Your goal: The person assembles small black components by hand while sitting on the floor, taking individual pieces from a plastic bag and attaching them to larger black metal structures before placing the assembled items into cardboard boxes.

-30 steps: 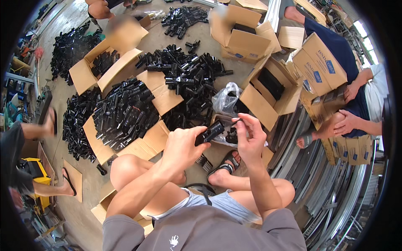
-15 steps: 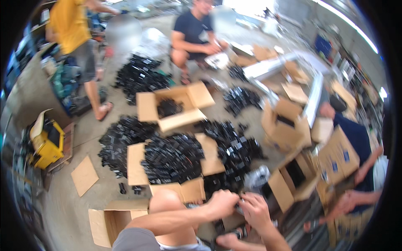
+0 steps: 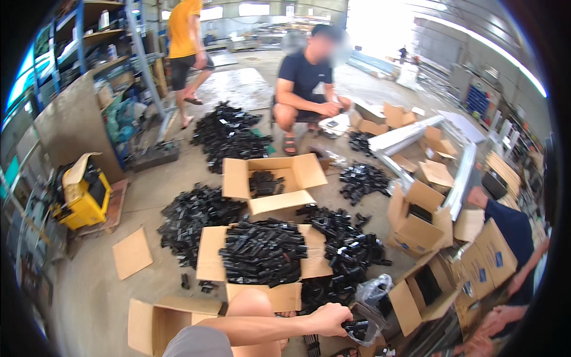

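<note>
1. The centre box (image 3: pixel 210 254) looks full: black pieces heap up between its spread flaps. That much appears gathered.
2. The upper box (image 3: pixel 237 179) seems only partly filled, with a small cluster inside.
3. Plenty looks left over: loose heaps lie on the floor at centre left (image 3: pixel 199 221), right of centre (image 3: pixel 352 247) and upper centre (image 3: pixel 229 134).
4. How many single pieces are finished, I cannot tell.
5. The left hand (image 3: pixel 329 320) grasps a black part (image 3: pixel 355 325) at the lower centre right, fingers curled round its near end, beside a clear bag (image 3: pixel 373 290).
6. The left forearm runs almost level from the lower edge, across the knee (image 3: pixel 247 302), back of the hand upward.
7. The right hand is out of view, so its state cannot be told.
</note>
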A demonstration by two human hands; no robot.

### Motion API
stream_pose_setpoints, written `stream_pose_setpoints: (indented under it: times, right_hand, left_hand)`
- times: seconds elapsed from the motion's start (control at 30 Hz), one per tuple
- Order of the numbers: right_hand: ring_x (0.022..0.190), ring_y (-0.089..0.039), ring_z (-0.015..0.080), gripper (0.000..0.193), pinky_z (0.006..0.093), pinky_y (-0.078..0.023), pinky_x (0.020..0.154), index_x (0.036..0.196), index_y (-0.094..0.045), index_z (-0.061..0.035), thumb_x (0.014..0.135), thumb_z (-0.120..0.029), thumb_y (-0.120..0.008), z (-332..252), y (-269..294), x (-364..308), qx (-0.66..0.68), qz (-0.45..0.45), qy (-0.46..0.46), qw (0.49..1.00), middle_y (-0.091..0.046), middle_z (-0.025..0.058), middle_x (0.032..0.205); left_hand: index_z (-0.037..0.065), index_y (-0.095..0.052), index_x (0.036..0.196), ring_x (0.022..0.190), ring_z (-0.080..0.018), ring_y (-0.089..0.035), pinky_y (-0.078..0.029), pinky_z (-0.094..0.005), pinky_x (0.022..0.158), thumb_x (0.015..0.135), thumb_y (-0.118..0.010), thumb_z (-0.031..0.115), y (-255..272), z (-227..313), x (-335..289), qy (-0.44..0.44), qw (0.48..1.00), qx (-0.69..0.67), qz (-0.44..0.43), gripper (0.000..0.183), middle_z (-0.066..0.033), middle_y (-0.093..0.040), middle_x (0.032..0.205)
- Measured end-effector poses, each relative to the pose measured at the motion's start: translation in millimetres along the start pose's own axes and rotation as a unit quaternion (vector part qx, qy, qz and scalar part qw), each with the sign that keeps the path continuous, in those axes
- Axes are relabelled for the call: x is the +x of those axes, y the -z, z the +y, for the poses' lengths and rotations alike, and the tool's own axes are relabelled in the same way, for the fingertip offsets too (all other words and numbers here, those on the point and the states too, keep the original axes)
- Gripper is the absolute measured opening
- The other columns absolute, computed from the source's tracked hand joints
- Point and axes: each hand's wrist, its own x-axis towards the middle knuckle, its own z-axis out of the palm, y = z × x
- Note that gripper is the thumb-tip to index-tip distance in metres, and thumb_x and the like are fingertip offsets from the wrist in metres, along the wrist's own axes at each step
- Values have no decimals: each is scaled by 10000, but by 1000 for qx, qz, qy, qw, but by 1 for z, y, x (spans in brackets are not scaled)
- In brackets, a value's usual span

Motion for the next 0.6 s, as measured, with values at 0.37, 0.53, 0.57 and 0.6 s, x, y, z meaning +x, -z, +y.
stream_pose_setpoints:
  times: [0.37,0.53,0.57,0.6]
  right_hand:
    - [1100,-653,183,351,325,-572,940,1357,-580,14,1033,-113,-633,-22,-69,-208,349,-458,-492,653,-674,98,1214]
    - [1050,-662,165,336,313,-576,931,1347,-613,-13,1039,-144,-634,-27,-81,-194,322,-438,-556,629,-675,74,1196]
    - [1044,-664,164,338,318,-582,926,1351,-614,-14,1041,-148,-632,-27,-83,-192,314,-429,-581,616,-676,75,1192]
    - [1044,-664,164,338,318,-582,926,1351,-614,-14,1041,-148,-632,-27,-84,-192,314,-430,-580,616,-676,75,1192]
  left_hand:
    - [137,-738,1263,828,-234,-750,-568,-363,753,799,-837,475,-19,-8,5,12,992,-89,-86,583,-99,-785,964]
    - [118,-688,1308,939,-290,-764,-586,-386,844,839,-813,472,-27,7,0,19,997,-69,-21,600,-136,-783,1042]
    - [101,-671,1312,943,-319,-760,-590,-410,851,850,-793,488,-30,8,0,20,997,-74,18,615,-158,-778,1040]
    - [86,-646,1333,939,-336,-760,-595,-422,853,887,-767,506,-32,8,-1,11,997,-72,27,624,-165,-775,1050]
